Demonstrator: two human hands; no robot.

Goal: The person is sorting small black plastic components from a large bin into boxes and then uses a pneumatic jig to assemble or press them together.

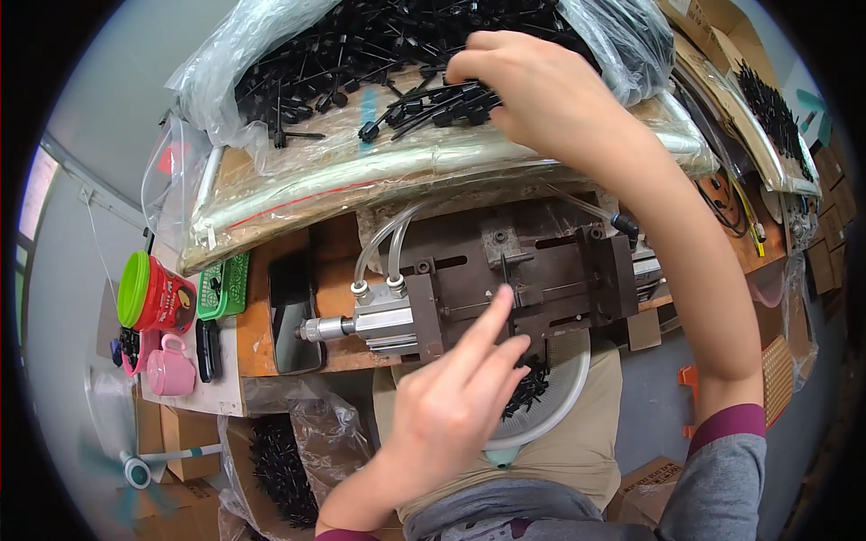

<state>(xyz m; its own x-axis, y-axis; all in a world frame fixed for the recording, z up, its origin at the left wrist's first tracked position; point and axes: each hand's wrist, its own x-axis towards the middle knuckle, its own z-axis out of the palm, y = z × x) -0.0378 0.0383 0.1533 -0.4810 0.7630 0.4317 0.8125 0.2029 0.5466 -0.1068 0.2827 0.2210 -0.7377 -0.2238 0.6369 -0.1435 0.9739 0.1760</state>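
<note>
My left hand (442, 406) is over the near side of a dark metal clamping fixture (559, 270). Its index finger is stretched out against a thin black part (508, 270) in the middle of the fixture; the other fingers are apart and loosely bent. My right hand (541, 95) reaches over the fixture to a heap of black plastic parts with thin stems (361, 54). Its fingers curve down over a loose bunch of these parts (451, 106), thumb apart from the fingertips. No part is plainly gripped there.
A pneumatic cylinder (383, 323) with clear hoses joins the fixture's left. Below hangs a white basket (577, 379) of black parts. At left lie a phone (296, 311), a green basket (236, 284), a red tub (167, 298) and a pink mug (170, 368). A fan (137, 472) stands lower left.
</note>
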